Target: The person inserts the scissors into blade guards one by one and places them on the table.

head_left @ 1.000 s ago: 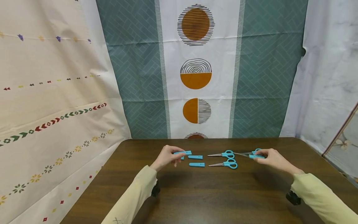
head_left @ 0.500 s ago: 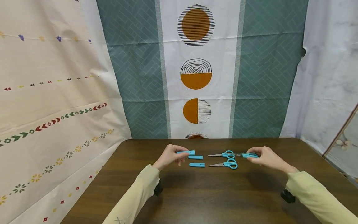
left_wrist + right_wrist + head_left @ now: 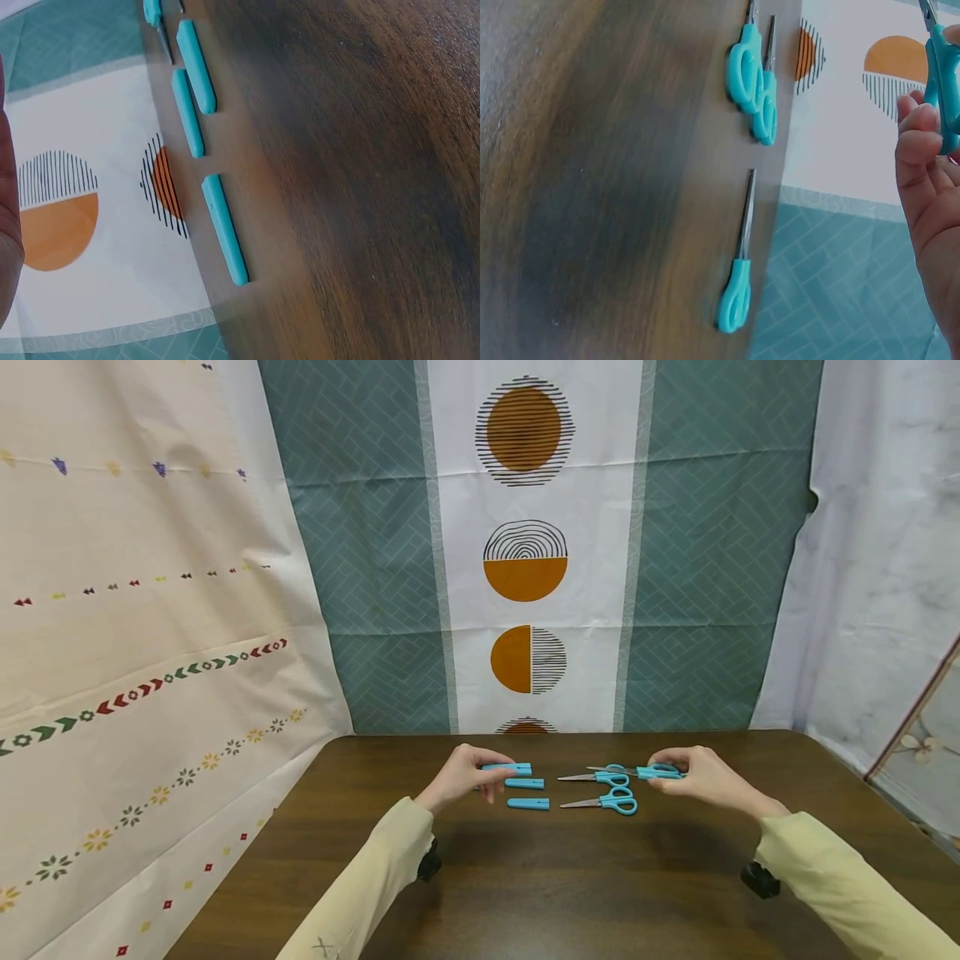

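Note:
In the head view my left hand (image 3: pixel 468 774) pinches a light-blue scissor cap (image 3: pixel 517 769), its slotted end facing right. The right hand (image 3: pixel 705 778) grips blue-handled scissors (image 3: pixel 654 772) above the table, blades pointing left. Between the hands lie two caps, a far one (image 3: pixel 525 783) and a near one (image 3: pixel 528 803), and two scissors, far (image 3: pixel 611 778) and near (image 3: pixel 619 802), blades to the left. A third cap (image 3: pixel 225 232) on the table shows in the left wrist view, and third scissors (image 3: pixel 736 296) in the right wrist view; in the head view both are mostly hidden by the hands.
The dark wooden table (image 3: pixel 570 885) extends toward me and to both sides. A patterned curtain (image 3: pixel 375 568) hangs behind its far edge. Cream patterned cloth (image 3: pixel 187 693) hangs at the left, pale marbled cloth (image 3: pixel 885 568) at the right.
My right hand has moved left with the scissors, whose blades now pass over the far pair on the table. The left hand has moved slightly right with the cap.

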{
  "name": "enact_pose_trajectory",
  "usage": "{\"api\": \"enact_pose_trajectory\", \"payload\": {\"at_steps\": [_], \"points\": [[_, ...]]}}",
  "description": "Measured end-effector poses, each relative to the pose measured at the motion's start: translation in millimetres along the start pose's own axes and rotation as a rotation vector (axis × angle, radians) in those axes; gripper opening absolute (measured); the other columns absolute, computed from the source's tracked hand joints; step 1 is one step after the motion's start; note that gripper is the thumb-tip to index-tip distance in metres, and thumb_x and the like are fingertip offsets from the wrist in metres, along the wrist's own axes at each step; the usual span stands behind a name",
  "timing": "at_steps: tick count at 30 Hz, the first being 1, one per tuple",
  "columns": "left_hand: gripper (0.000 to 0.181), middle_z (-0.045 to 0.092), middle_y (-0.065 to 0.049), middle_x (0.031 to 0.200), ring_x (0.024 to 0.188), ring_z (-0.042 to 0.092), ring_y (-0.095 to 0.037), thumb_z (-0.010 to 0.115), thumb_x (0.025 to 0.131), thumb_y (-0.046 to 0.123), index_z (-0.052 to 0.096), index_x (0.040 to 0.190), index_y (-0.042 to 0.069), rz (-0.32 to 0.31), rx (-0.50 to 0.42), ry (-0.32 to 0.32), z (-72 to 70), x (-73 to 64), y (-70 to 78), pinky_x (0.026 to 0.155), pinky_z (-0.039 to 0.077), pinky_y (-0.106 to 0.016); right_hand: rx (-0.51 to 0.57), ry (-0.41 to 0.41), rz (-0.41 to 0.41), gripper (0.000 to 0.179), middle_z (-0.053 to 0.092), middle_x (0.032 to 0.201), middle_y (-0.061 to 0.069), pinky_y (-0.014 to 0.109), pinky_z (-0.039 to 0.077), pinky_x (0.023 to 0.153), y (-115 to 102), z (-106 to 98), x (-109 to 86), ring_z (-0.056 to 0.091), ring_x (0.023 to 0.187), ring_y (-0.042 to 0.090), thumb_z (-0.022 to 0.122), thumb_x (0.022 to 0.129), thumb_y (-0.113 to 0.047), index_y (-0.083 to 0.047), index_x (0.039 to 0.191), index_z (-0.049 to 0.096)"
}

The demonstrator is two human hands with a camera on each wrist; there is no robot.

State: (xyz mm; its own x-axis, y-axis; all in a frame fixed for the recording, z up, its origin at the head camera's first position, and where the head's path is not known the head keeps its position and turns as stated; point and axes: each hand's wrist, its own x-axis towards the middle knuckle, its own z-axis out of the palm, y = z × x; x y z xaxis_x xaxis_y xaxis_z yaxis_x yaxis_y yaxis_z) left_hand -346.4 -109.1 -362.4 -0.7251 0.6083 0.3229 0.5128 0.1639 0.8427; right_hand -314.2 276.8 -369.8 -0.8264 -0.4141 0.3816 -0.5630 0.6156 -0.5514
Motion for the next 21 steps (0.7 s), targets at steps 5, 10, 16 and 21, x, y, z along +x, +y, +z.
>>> {"api": "enact_pose_trajectory", "payload": {"at_steps": [5,10,16,21], "points": [[0.021,0.061,-0.024,0.069,0.053,0.054,-0.046,0.063,0.085,0.004,0.064,0.103,-0.007,0.0,-0.008,-0.027,1.2,-4.4,20.6,0.051,0.05,-0.041,0.048,-0.049,-0.001,0.018,0.055,0.063,-0.005,0.027,0.042,0.043,-8.0,2.1,3.8,0.049,0.046,0.015,0.071,0.08,-0.022,-0.013,0.092,0.063],[0.02,0.063,-0.017,0.068,0.049,0.056,-0.037,0.062,0.085,0.005,0.065,0.102,-0.006,0.023,0.013,-0.027,3.7,-3.6,20.8,0.053,0.049,-0.048,0.063,-0.055,-0.015,0.019,0.055,0.064,-0.004,0.027,0.043,0.045,-16.4,2.7,7.2,0.051,0.048,0.016,0.071,0.08,-0.021,-0.012,0.094,0.062],[0.022,0.062,-0.024,0.072,0.05,0.057,-0.037,0.062,0.086,0.006,0.065,0.103,-0.005,0.034,-0.009,-0.052,5.7,-1.7,23.2,0.052,0.051,-0.04,0.06,-0.043,-0.03,0.018,0.055,0.062,-0.004,0.027,0.043,0.046,-21.3,3.1,7.8,0.05,0.049,0.012,0.071,0.08,-0.02,-0.013,0.094,0.062],[0.02,0.062,-0.025,0.071,0.05,0.055,-0.04,0.061,0.086,0.002,0.064,0.103,-0.008,0.053,-0.029,-0.068,8.7,-0.8,27.3,0.052,0.049,-0.048,0.064,-0.049,-0.034,0.018,0.055,0.061,-0.004,0.026,0.042,0.045,-27.0,5.6,9.4,0.048,0.049,0.01,0.071,0.079,-0.017,-0.013,0.095,0.063]]}}
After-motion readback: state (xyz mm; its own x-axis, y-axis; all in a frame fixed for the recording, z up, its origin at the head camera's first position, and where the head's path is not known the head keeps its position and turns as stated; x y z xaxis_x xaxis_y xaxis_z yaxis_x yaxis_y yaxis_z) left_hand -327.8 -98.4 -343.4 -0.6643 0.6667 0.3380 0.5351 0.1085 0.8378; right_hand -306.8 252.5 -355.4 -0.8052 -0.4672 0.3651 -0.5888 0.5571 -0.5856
